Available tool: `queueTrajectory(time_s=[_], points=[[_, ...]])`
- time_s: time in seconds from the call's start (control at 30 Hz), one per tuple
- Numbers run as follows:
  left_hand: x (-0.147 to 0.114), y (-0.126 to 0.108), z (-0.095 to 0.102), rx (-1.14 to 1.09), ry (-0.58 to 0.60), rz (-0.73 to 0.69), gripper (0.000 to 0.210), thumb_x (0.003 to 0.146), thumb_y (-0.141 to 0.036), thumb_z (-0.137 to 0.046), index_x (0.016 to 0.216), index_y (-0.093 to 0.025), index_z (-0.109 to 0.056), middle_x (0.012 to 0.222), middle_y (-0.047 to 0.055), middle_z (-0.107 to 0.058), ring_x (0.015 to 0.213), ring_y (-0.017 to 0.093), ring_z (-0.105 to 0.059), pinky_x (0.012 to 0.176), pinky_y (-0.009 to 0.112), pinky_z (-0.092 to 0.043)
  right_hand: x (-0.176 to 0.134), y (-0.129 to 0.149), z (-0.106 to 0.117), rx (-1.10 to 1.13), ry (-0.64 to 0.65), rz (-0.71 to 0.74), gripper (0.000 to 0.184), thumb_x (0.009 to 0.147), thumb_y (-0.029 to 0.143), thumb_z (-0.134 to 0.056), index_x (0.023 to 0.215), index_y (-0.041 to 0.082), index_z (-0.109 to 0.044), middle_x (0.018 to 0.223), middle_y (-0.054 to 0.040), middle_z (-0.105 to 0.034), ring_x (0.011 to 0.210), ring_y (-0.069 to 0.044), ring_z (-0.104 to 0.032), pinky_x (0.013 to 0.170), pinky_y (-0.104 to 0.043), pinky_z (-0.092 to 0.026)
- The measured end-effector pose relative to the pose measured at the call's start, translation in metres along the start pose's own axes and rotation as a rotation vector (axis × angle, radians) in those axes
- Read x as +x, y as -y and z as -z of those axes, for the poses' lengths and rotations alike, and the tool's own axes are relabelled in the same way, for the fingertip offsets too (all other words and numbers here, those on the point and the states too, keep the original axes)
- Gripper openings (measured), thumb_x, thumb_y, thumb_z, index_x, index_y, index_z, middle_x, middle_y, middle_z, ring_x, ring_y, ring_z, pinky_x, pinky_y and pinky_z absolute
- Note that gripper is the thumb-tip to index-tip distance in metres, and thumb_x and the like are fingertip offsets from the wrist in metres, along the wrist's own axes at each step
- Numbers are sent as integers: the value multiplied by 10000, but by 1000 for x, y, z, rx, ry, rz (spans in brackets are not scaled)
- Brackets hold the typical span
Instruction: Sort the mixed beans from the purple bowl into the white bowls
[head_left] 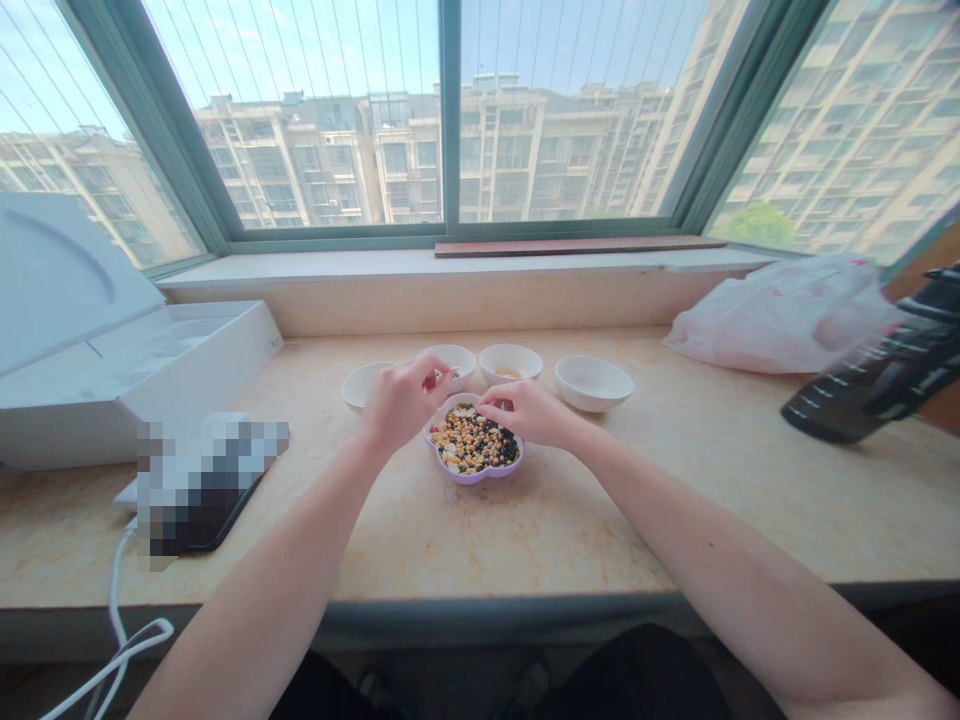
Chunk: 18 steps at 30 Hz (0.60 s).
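Centrally on the table [525, 540], a purple-rimmed dish [480, 478] holds a mix of beans and seeds [472, 445] in yellow, black and white. The right hand [534, 412] is positioned at the far right of the dish; its grip is directed inward, with the fingertips at the far edge of the mix. The left hand [399, 402] is positioned beyond the dish's left side; its grip is over the near side of the second bowl [459, 357], so the mix lies nearer the wearer and slightly to the right of that grip. On both hands, thumb and fingers are drawn near each other; whether either grip is fully together or clamped on a bean cannot be told. Adjacent units: the leftmost bowl [358, 384], partly behind the left hand; the third bowl [511, 354], containing yellow grains [508, 373]; the rightmost bowl [595, 386].
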<state>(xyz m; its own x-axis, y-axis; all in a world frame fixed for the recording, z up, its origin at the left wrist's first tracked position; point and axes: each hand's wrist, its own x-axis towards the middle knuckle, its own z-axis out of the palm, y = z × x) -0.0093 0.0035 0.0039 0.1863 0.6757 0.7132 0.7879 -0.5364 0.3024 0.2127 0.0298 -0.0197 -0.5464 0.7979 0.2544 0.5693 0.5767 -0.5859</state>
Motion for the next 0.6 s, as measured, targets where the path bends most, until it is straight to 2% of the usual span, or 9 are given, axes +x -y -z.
queueTrajectory(time_s=[0.1, 0.23, 0.33, 0.5, 0.6], points=[[4, 9, 9, 64, -52, 24, 202, 926, -334, -597, 875, -180, -717, 664, 4, -672, 587, 122, -578, 599, 239, -395, 0, 1, 1, 4, 0, -8, 210, 907, 264, -587, 856, 169, -767, 820, -43, -770, 685, -145, -633, 621, -271, -424], [9, 23, 20, 147, -13, 102, 194, 921, -321, -579, 912, -185, -718, 682, 10, -686, 614, 139, -598, 617, 250, -403, -1, 4, 2, 19, 0, -28, 205, 906, 264, -595, 852, 158, -762, 784, -43, -760, 668, -144, -626, 609, -273, -416], [14, 36, 26, 220, 67, 221, 199, 906, -339, -581, 938, -197, -716, 693, 19, -700, 655, 173, -630, 628, 264, -421, -1, 5, 3, 11, -11, -26, 200, 904, 262, -602, 846, 159, -763, 765, -41, -754, 665, -144, -617, 616, -275, -415], [17, 52, 34, 395, 228, 436, 238, 866, -315, -560, 983, -213, -740, 873, 89, -755, 834, 268, -687, 710, 330, -491, -2, 7, 4, -25, -23, -17, 194, 908, 255, -602, 856, 169, -768, 772, -38, -752, 664, -144, -604, 613, -274, -401], [16, 57, 35, 429, 363, 526, 252, 836, -318, -561, 956, -213, -757, 908, 115, -757, 868, 303, -695, 729, 366, -514, -2, 8, 5, -42, -25, -9, 185, 909, 246, -604, 862, 171, -767, 787, -39, -755, 668, -143, -605, 623, -272, -403]])
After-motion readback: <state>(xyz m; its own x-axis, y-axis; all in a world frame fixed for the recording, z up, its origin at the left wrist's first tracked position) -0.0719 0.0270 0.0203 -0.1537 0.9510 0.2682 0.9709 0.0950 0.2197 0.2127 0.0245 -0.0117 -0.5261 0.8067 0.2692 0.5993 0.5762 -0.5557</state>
